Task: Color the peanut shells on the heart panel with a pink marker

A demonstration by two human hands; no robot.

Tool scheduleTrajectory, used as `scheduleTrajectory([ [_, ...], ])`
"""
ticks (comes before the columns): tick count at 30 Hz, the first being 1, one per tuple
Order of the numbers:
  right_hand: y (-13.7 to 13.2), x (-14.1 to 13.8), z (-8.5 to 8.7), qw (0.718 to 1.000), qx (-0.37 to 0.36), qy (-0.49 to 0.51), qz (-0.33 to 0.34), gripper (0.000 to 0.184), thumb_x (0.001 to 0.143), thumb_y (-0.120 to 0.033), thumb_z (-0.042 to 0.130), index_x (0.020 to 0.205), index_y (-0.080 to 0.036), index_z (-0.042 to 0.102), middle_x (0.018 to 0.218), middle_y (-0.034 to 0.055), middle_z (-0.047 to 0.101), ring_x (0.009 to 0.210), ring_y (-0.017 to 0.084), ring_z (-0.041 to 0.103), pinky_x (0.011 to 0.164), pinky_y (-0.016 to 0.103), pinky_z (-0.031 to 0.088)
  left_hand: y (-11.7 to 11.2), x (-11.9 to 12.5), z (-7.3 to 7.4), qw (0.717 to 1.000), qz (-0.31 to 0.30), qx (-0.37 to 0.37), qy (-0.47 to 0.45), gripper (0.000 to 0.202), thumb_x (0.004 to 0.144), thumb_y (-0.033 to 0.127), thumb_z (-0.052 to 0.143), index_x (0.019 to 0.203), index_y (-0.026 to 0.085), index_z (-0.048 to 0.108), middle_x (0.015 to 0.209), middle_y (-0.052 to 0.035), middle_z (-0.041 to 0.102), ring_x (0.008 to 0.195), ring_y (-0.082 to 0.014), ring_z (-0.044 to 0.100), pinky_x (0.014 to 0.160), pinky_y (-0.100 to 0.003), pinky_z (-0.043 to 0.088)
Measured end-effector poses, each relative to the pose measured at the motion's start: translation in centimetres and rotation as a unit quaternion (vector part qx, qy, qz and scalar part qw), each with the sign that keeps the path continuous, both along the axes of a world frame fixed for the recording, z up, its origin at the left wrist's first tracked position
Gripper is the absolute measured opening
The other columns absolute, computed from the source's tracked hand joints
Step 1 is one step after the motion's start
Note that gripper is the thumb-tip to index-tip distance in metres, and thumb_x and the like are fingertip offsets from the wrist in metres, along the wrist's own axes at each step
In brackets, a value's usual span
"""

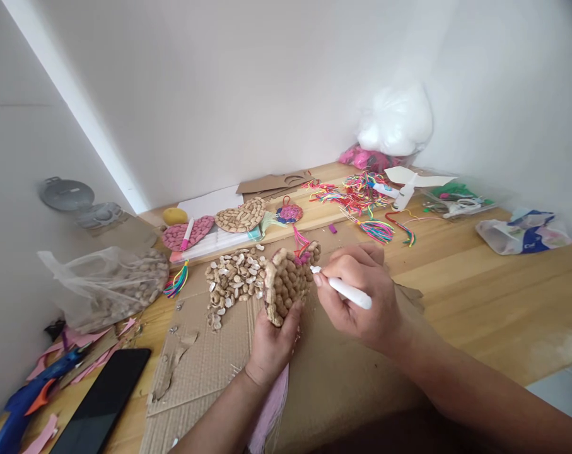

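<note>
My left hand (pixel 275 340) grips a peanut-shell craft piece (pixel 286 287) from below and holds it tilted up above the cardboard. Rows of tan shells cover its face, and a few shells near its upper right edge are pink. A pink cord rises from its top, and a pale pink tassel (pixel 272 410) hangs beneath my wrist. In my right hand (pixel 356 296) is a white marker (pixel 347 291), pinched between thumb and fingers. The marker's tip points left, close to the shells at the right edge; whether it touches them I cannot tell.
Loose peanut shells (pixel 236 277) lie on the cardboard (pixel 200 366) behind my left hand. Finished shell pieces (pixel 241 215) and colourful threads (pixel 361 192) are farther back. A bag of peanuts (pixel 120 284), a phone (pixel 103 400) and a blue glue gun (pixel 25 403) sit at left.
</note>
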State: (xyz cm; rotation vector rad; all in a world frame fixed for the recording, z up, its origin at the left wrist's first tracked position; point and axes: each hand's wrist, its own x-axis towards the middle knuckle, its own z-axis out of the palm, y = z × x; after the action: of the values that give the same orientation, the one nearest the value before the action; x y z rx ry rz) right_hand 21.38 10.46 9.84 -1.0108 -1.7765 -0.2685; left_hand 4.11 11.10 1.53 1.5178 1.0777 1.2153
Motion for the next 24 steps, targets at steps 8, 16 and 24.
scheduleTrajectory([
  [8,0.17,-0.01,-0.31,0.999,0.01,0.024,0.039,0.014,0.093,-0.018,0.067,0.098,-0.025,0.056,0.081,0.0003,0.074,0.08,0.02,0.069,0.082,0.042,0.042,0.1,0.04,-0.33,1.0,-0.03,0.004,-0.008,0.04,0.096,0.034,0.063,0.132,0.017,0.066,0.134,-0.0138,0.07,0.135,-0.0279,0.059,0.118,-0.047,0.042],
  [16,0.43,-0.1,-0.63,0.999,-0.014,-0.018,0.028,0.011,0.094,-0.018,0.063,0.09,-0.023,0.054,0.081,0.001,0.073,0.08,0.019,0.066,0.081,0.04,0.04,0.02,0.17,-0.24,0.999,-0.036,0.028,-0.003,0.037,0.096,0.031,0.063,0.132,0.02,0.066,0.131,-0.0112,0.072,0.134,-0.0267,0.06,0.117,-0.043,0.043],
  [24,0.32,-0.09,-0.49,0.999,-0.004,0.005,0.036,0.012,0.091,-0.015,0.064,0.091,-0.023,0.055,0.08,0.0006,0.072,0.08,0.019,0.067,0.082,0.041,0.04,0.17,-0.08,-0.47,0.999,-0.024,0.026,0.008,0.038,0.097,0.033,0.062,0.132,0.019,0.066,0.137,-0.0115,0.069,0.135,-0.0261,0.058,0.118,-0.042,0.041],
])
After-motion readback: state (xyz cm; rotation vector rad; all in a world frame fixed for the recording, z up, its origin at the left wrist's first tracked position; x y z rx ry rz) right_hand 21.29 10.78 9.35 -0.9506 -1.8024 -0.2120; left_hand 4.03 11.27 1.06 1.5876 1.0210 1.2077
